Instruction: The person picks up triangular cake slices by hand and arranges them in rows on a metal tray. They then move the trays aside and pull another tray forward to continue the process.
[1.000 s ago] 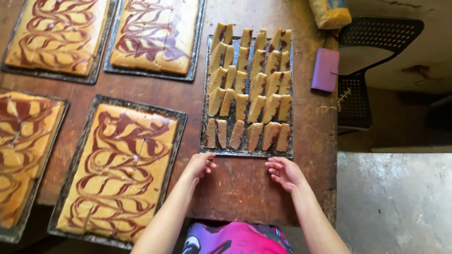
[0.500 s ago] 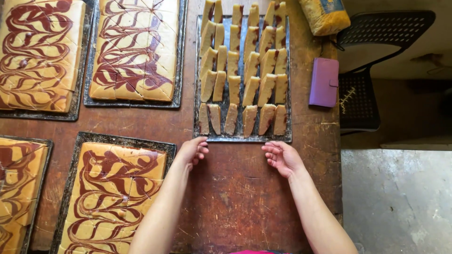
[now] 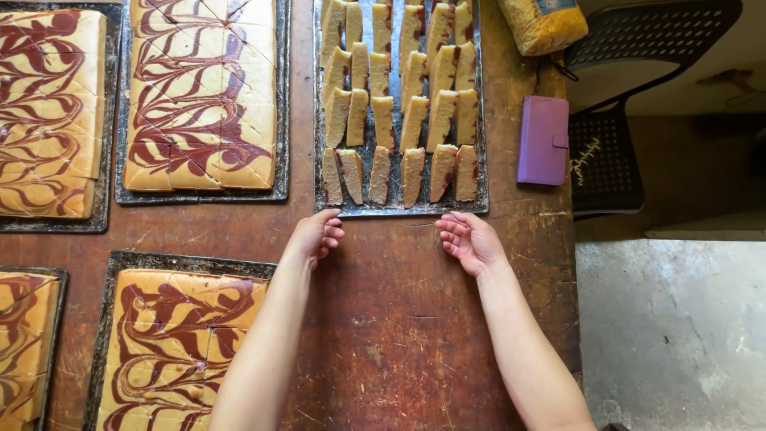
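Observation:
A dark metal tray [image 3: 403, 209] of several cut marbled cake slices [image 3: 396, 96] lies on the brown wooden table [image 3: 399, 319]. My left hand [image 3: 317, 236] rests just below the tray's near left corner, fingers loosely curled, fingertips at the rim. My right hand [image 3: 467, 238] sits below the near right corner, fingers apart, close to the rim. Neither hand holds anything.
Trays of uncut marbled cake lie at upper left [image 3: 199, 104], far left [image 3: 48, 120], lower left [image 3: 171, 343] and the bottom left edge [image 3: 24, 351]. A purple wallet case [image 3: 543, 140] lies right of the slice tray. A yellow bag [image 3: 542, 24] and a black chair [image 3: 630, 88] stand at right.
The view shifted so the slice tray sits higher in frame. Both hands stayed at its near edge, moving with it away from my body.

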